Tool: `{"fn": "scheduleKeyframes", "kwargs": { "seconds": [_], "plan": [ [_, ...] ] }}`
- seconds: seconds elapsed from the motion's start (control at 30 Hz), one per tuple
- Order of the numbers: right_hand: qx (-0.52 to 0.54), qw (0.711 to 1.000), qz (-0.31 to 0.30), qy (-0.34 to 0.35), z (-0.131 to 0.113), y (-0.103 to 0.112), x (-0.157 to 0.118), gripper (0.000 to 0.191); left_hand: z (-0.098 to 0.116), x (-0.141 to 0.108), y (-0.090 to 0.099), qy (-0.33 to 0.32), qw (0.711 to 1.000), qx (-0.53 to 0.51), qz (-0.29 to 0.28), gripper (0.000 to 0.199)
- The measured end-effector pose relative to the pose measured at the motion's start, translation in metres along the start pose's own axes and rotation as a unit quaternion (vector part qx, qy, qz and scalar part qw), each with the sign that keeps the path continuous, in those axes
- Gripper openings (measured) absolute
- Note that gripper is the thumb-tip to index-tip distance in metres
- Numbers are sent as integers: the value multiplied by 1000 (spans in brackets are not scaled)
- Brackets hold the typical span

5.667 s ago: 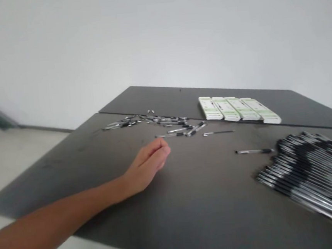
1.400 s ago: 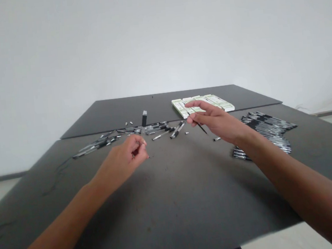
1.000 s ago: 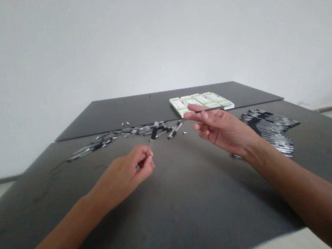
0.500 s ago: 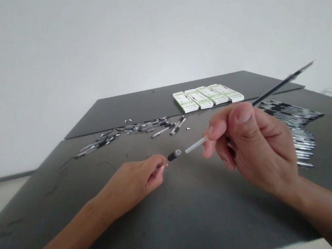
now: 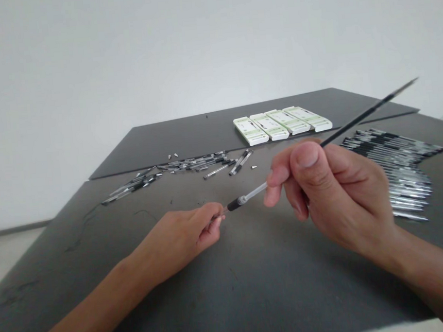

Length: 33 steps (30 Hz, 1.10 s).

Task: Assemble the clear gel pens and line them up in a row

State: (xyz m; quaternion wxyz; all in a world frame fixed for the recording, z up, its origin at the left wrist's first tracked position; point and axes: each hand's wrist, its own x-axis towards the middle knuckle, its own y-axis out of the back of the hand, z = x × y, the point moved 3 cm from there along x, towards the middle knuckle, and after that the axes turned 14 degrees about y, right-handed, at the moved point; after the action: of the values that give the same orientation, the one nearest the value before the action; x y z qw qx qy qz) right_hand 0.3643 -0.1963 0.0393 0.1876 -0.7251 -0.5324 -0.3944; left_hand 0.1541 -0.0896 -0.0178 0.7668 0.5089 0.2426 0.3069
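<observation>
My left hand (image 5: pixel 195 225) is closed around a pen barrel (image 5: pixel 234 204), whose black grip end sticks out to the right; the rest of the barrel is mostly hidden by the fingers. Between thumb and fingers, my right hand (image 5: pixel 332 192) pinches a pen refill (image 5: pixel 360 117). The refill slants, its dark inked part and tip pointing up to the right. Its clear tail end meets the open mouth of the barrel; how far it goes in I cannot tell.
Loose pen parts (image 5: pixel 198 163) lie scattered at the left and middle of the dark table (image 5: pixel 278 285). A small metallic pen tip (image 5: pixel 253 167) lies near them. Several green-and-white boxes (image 5: pixel 280 123) stand behind. Many pens (image 5: pixel 404 170) lie in rows at the right.
The refill's clear end has moved left and down to the barrel's mouth, closing the gap between them. My right hand has shifted slightly left; my left hand has hardly moved.
</observation>
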Motion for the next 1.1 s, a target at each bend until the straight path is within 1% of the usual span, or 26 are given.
{"fn": "scheduleKeyframes", "kwargs": {
  "seconds": [0.2,0.6,0.83,0.93,1.1],
  "plan": [
    [4,1000,-5,-8,4,1,1,35,-2,-1,-1,5,1000,0,2,20],
    [7,1000,7,-3,4,2,-1,35,-2,-2,-1,-21,999,7,24,19],
    [-5,1000,17,21,2,2,-1,35,-1,-2,0,0,1000,9,8,21],
    [-19,999,13,23,3,1,-1,35,0,-2,0,-5,1000,17,10,22],
    [-3,999,2,53,6,2,-1,31,0,-2,-1,-13,999,34,5,22]
  ]
}}
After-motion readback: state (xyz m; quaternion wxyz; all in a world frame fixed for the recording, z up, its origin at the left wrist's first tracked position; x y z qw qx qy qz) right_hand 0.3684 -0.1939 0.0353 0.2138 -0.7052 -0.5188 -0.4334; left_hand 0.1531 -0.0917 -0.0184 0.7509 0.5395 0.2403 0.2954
